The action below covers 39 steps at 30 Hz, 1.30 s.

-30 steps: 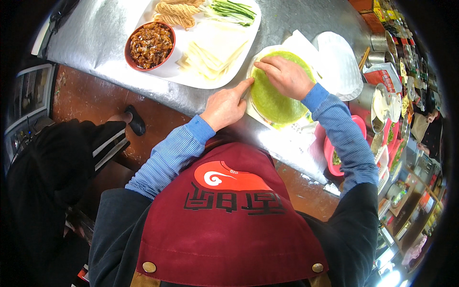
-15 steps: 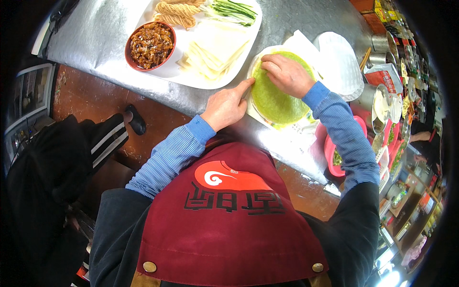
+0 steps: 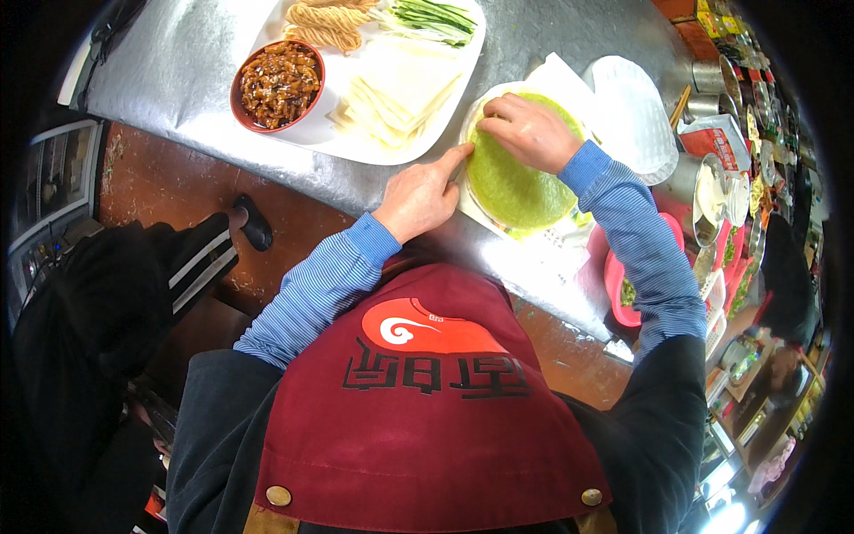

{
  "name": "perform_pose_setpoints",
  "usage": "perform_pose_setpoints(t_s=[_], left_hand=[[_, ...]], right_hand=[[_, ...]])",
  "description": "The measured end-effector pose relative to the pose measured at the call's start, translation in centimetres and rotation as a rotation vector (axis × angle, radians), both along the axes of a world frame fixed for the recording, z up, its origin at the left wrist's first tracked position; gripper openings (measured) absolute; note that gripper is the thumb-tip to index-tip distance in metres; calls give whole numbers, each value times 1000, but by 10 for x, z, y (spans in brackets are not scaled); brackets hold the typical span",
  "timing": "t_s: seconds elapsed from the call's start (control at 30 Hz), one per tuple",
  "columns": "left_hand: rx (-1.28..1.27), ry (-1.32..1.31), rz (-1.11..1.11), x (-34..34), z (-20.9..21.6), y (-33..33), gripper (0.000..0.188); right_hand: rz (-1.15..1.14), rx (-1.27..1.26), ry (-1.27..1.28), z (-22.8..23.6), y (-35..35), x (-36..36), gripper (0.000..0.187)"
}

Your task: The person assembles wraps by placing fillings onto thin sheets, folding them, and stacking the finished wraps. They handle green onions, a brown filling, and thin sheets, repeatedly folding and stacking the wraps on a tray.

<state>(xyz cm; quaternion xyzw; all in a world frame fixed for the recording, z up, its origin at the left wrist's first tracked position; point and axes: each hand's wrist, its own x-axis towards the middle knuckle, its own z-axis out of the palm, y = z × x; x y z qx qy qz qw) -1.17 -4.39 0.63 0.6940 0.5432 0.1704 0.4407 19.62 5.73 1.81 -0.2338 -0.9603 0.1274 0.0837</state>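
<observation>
A round green pancake (image 3: 525, 191) lies on a round white plate (image 3: 466, 129) near the table's front edge. My right hand (image 3: 531, 133) is over its far left part, fingers bent and pressed together on the edge; the fingertips are partly hidden. At the left rim my left hand (image 3: 418, 198) reaches in, its index finger stretched out to touch the pancake's edge and the other fingers curled. To the left stands a large white tray (image 3: 356, 156) with a red bowl of saucy diced filling (image 3: 280, 84), pale square sheets (image 3: 391, 102), shredded strips (image 3: 325, 27) and cucumber sticks (image 3: 436, 20).
A white lidded or ridged foam tray (image 3: 633, 120) sits right of the plate. Beyond it are metal pots (image 3: 696, 191), a red and white packet (image 3: 716, 142) and a pink basin (image 3: 616, 276) of greens. A person in dark clothes (image 3: 98, 294) is at the left, another (image 3: 787, 285) at the far right.
My right hand has shifted slightly left and lifted a little at the pancake's edge. My left hand has stayed put. The person at the far right has come further into view.
</observation>
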Motion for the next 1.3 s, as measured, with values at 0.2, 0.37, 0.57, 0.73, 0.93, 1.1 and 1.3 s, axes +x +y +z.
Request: perform_pose_setpoints(t_s=[0.2, 0.37, 0.57, 0.73, 0.93, 1.1, 1.3], left_hand=[[2, 11, 3, 1, 1, 0, 55], [-5, -7, 7, 1, 2, 1, 54], [0, -4, 7, 0, 1, 1, 54], [-34, 21, -9, 0, 4, 1, 53], [-96, 33, -31, 0, 8, 4, 51], [-105, 35, -32, 0, 8, 4, 51], [-102, 30, -33, 0, 7, 4, 51]], right_hand=[[115, 118, -56, 3, 6, -6, 13], [144, 128, -165, 7, 5, -7, 16], [128, 155, -201, 11, 3, -12, 17], [79, 107, -37, 1, 3, -4, 15], [50, 58, -5, 0, 1, 0, 20], [119, 69, -108, 1, 5, 0, 20], [138, 144, -186, 7, 3, -8, 16]])
